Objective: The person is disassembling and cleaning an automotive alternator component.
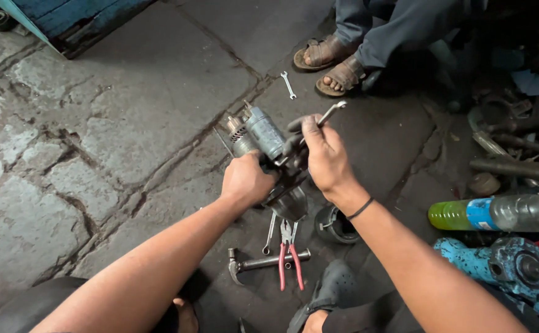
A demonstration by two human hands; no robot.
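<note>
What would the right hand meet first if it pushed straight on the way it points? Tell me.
Likely the small spanner on the stone floor, past the wrench the right hand holds; depth is unclear.

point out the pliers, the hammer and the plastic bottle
pliers (289, 259): head view, on the red handles
hammer (263, 263): head view, middle of the metal shaft
plastic bottle (497, 213): head view, on the body beside the blue label

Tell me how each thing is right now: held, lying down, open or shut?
Left hand: closed around the motor.
Right hand: closed on the wrench.
Motor: held up off the ground, tilted.
Wrench: held, its end on the motor.
Pliers: lying flat, handles slightly apart.
Hammer: lying flat.
Bottle: on its side, partly filled.
Small spanner: lying flat, untouched.
</note>
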